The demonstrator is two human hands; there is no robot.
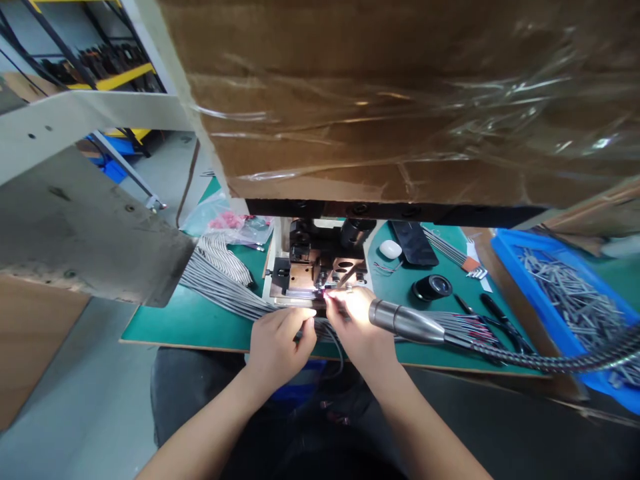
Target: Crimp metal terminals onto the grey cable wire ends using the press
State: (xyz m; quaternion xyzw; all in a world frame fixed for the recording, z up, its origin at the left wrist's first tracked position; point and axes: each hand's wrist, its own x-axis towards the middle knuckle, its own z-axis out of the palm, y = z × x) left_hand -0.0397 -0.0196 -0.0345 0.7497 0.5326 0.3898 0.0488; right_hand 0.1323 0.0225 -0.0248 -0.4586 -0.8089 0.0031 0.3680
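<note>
My right hand point(364, 333) is closed in a pinch at the front of a small press machine point(305, 273). Its fingertips grip a thin wire, with a pinkish-red bit showing at the tip by the machine's lit work point. My left hand point(280, 340) sits just left of it, thumb and fingers curled together at the machine's front edge; what they hold, if anything, is hidden. A grey cable point(341, 353) loops down between the two hands. Bundled grey cables point(225, 290) lie on the green table left of my left hand.
A lamp head point(405, 321) on a flexible neck reaches in beside my right hand. Cable ends point(465, 325), pliers point(505, 323), a black round part point(433, 287), a phone point(413, 243) and hex keys point(455, 253) lie right. A blue bin point(555, 320) holds metal pieces. Taped cardboard point(390, 107) hangs overhead.
</note>
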